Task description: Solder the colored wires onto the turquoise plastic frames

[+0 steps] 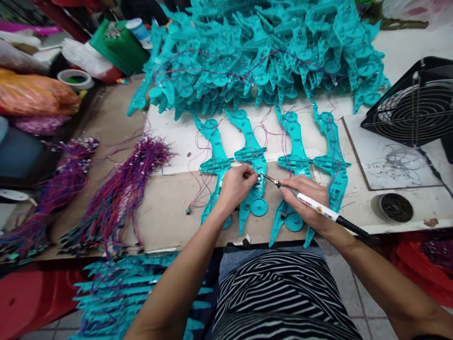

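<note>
1. position. the shell (249, 138) lies on the bench (166, 203) directly in front of me, second from the left in a row of four. the work point is on its near half, between the cross rib (249, 154) and the disc (259, 207).

2. left hand. my left hand (236, 186) has thumb and forefinger pinched together at the work point; i cannot tell what is between the tips. it should serve as the steady side, with the fingertips clear of the hot end.

3. right hand. my right hand (314, 190) is closed round the iron (322, 210) in a pen grip, behind the metal shaft. the tip is at a small dark part (259, 180) on the shell; contact is too small to confirm.

4. technique. i judge this to be a heated joint. apply the tip at a low slant, heat the metal only, and lift off cleanly once it flows. a long dwell would probably soften the shell. hold the left fingertips motionless while the joint sets.

5. clearance. thin wires (262, 126) loop loosely around the far half of the shell. guide the tip outside these loops.
</note>
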`<control>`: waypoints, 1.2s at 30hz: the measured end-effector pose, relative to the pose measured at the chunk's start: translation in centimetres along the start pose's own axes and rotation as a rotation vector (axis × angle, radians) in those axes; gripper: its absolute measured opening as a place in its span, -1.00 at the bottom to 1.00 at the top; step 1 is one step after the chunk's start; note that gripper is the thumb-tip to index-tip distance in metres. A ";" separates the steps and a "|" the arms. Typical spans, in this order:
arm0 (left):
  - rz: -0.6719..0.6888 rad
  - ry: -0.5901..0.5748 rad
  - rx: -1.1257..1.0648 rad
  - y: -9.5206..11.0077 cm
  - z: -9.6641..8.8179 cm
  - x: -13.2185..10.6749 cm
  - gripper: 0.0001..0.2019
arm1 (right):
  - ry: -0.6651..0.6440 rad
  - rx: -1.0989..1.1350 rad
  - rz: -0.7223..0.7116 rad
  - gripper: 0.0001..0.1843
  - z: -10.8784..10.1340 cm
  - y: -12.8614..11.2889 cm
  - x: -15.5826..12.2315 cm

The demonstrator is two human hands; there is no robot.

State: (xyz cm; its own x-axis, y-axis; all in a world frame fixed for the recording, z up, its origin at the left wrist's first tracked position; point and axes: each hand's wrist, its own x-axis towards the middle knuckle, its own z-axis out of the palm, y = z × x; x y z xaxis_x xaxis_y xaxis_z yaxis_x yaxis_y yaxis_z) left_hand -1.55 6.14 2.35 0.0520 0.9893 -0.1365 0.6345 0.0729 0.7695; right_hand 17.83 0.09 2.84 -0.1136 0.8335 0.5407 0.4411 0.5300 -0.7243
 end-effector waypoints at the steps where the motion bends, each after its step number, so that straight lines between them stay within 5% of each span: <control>1: 0.001 0.000 0.000 0.0 0.0 0.0 -0.92 | 0.020 0.011 0.007 -0.86 0.0 0.0 0.0; 19: 0.006 0.007 -0.032 -0.1 0.2 -0.1 -0.94 | 0.188 -0.031 0.015 -0.78 -2.6 -0.2 -1.1; 30: 0.001 0.006 0.131 0.1 -0.2 -0.4 -0.93 | 0.227 -0.124 0.058 -0.81 -4.8 0.0 -1.7; 33: 0.109 0.089 0.285 0.2 -0.4 -0.9 -0.94 | 0.232 -0.159 0.070 -0.80 -5.9 0.2 -2.4; 36: 0.375 0.245 0.415 1.2 0.1 -2.5 -0.88 | 0.251 -0.206 0.072 -0.80 -7.0 0.1 -3.1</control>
State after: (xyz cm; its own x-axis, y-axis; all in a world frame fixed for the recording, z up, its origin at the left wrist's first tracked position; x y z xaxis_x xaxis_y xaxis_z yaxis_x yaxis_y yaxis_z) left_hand -0.85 3.74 3.60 0.1820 0.9420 0.2819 0.8576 -0.2923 0.4231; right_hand 24.46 -3.53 4.03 0.1359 0.7899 0.5980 0.6135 0.4069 -0.6768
